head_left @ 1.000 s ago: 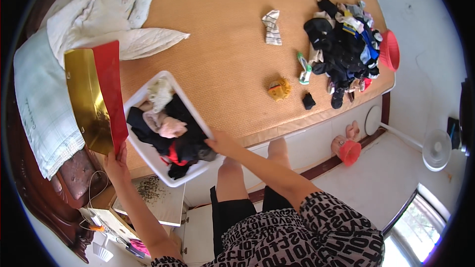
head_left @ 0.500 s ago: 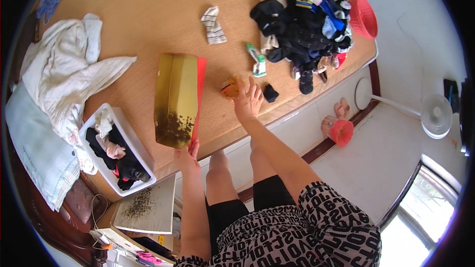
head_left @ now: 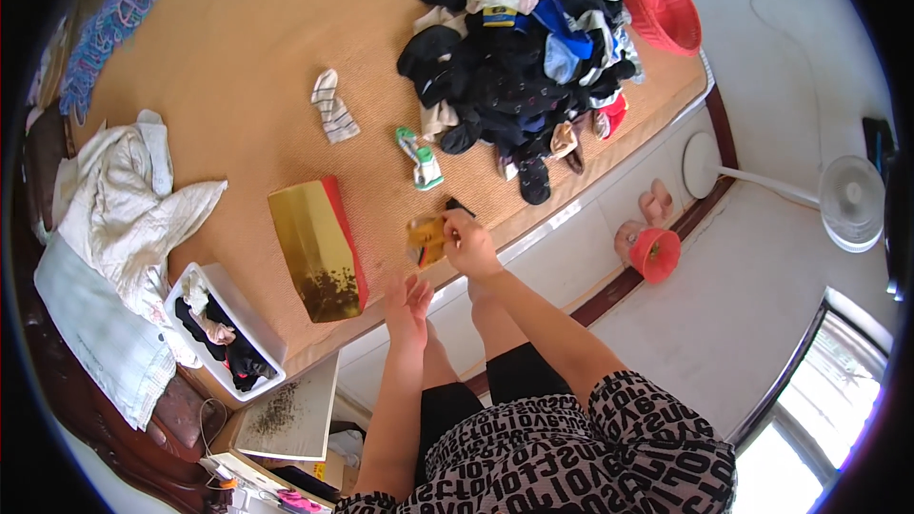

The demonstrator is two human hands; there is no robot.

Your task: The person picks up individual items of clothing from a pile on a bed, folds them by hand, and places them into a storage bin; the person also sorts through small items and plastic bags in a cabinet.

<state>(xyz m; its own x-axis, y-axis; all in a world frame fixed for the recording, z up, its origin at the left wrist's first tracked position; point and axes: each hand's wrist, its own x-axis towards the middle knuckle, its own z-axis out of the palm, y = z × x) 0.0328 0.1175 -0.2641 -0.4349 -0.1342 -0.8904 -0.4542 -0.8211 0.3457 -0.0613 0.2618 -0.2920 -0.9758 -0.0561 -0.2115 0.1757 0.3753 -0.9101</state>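
Observation:
My right hand pinches a small yellow sock with dark and red patterning, somewhat blurred, just above the front edge of the bed. Close below it my left hand is empty, its fingers apart. Left of both hands, a gold box with a red side lies on the mat, dark specks at its near end. Part of a small black sock shows behind my right hand. Farther back lie a white and green sock and a striped cream sock.
A large heap of mostly black socks sits at the back right beside a red basket. At left stand a white bin of clothes and a crumpled white cloth. A fan stands at right.
My left hand has let go of the gold box, which now rests on the mat, and moved right. My right hand has picked up the yellow sock. The view has shifted.

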